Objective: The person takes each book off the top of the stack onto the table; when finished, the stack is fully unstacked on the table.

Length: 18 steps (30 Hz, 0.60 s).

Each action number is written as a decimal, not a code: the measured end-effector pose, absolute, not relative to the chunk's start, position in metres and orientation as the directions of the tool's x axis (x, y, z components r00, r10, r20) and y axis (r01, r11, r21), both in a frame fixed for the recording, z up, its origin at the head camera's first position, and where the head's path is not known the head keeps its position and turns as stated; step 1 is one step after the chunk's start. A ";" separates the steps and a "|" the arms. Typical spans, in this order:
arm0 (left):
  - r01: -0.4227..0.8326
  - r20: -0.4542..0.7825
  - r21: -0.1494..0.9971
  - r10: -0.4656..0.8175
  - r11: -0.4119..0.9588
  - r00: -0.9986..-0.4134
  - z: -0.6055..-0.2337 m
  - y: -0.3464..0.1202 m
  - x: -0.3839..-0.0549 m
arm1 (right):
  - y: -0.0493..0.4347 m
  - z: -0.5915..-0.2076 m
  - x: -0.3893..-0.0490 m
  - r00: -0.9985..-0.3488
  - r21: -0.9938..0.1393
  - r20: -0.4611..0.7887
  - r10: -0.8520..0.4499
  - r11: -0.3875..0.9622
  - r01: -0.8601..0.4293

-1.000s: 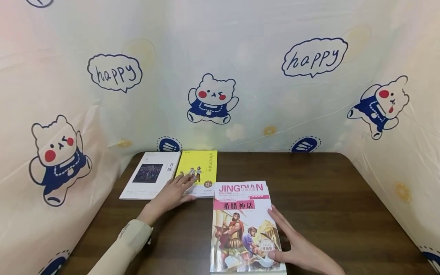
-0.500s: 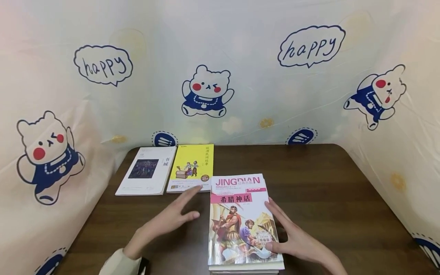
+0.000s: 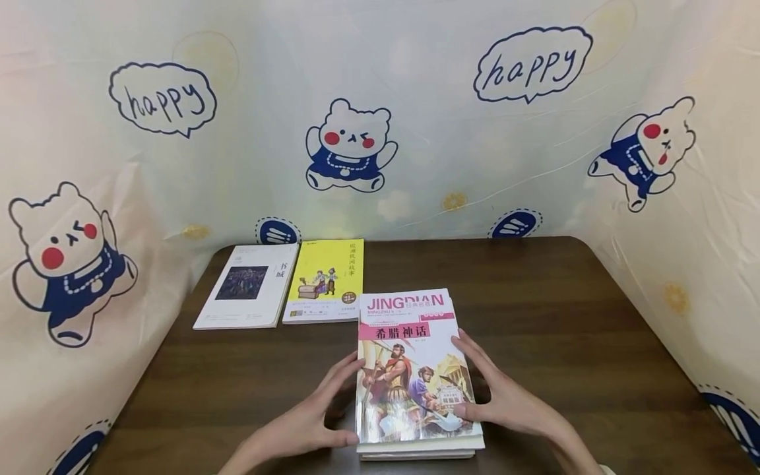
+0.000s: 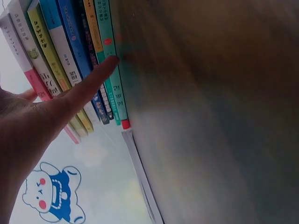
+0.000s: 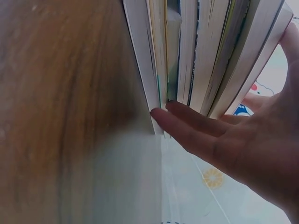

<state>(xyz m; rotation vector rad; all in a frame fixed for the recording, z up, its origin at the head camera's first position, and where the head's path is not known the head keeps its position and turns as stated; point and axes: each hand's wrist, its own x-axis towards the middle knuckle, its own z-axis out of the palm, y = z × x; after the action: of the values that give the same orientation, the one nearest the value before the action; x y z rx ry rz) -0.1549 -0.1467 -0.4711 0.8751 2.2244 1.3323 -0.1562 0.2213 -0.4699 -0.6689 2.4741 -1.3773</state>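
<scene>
A tall stack of books (image 4: 70,51) lies flat near the front of the table. Its top book (image 3: 404,369) has a white and pink cover with a bearded warrior. My left hand (image 3: 309,415) is at the stack's left side, with fingers extended along the spines and the thumb by the near left edge. In the left wrist view, one finger reaches a teal spine near the bottom. On the right side, my right hand (image 3: 510,396) rests its fairly straight fingers against the page edges (image 5: 205,51), thumb at the top cover's right edge. Some fingers are hidden behind the stack.
A white book (image 3: 246,287) with a dark picture lies at the table's back left. Beside it is a yellow book (image 3: 326,280). The brown table (image 3: 564,316) meets a printed curtain (image 3: 439,152) behind and at both sides.
My left hand has come back from the yellow book to the left side of the stack. My right hand stays against the right side. The head view has shifted slightly.
</scene>
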 end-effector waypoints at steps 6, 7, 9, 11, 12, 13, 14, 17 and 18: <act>0.350 0.000 0.852 0.669 0.389 -0.743 -0.473 -0.144 -0.155 | 0.227 -0.472 -0.157 -0.863 -0.891 -0.018 -0.505 0.400 -0.215; 0.354 0.007 0.851 0.665 0.388 -0.747 -0.473 -0.143 -0.155 | 0.228 -0.472 -0.156 -0.864 -0.894 -0.026 -0.502 0.399 -0.205; 0.370 0.023 0.844 0.662 0.389 -0.749 -0.474 -0.143 -0.155 | 0.230 -0.473 -0.154 -0.862 -0.899 -0.035 -0.506 0.393 -0.193; 0.363 0.021 0.845 0.655 0.392 -0.755 -0.474 -0.142 -0.155 | 0.232 -0.473 -0.153 -0.860 -0.903 -0.034 -0.509 0.385 -0.193; 0.365 0.020 0.841 0.651 0.400 -0.759 -0.474 -0.142 -0.155 | 0.232 -0.473 -0.152 -0.859 -0.904 -0.030 -0.512 0.380 -0.195; 0.358 0.012 0.840 0.645 0.409 -0.764 -0.474 -0.141 -0.155 | 0.233 -0.472 -0.151 -0.858 -0.905 -0.026 -0.513 0.376 -0.197; 0.351 0.005 0.841 0.642 0.412 -0.766 -0.474 -0.141 -0.156 | 0.234 -0.472 -0.150 -0.857 -0.906 -0.025 -0.514 0.374 -0.198; 0.337 -0.013 0.838 0.632 0.430 -0.775 -0.474 -0.141 -0.155 | 0.236 -0.470 -0.147 -0.859 -0.906 -0.035 -0.510 0.379 -0.188; 0.332 -0.021 0.836 0.630 0.436 -0.776 -0.474 -0.141 -0.155 | 0.237 -0.469 -0.146 -0.862 -0.908 -0.057 -0.503 0.385 -0.164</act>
<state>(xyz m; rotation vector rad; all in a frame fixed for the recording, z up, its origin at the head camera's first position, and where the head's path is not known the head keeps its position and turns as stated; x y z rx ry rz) -0.1552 -0.1406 -0.4744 0.8242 2.3636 1.2658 -0.1464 0.2370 -0.4692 -0.5832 2.3251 -1.4692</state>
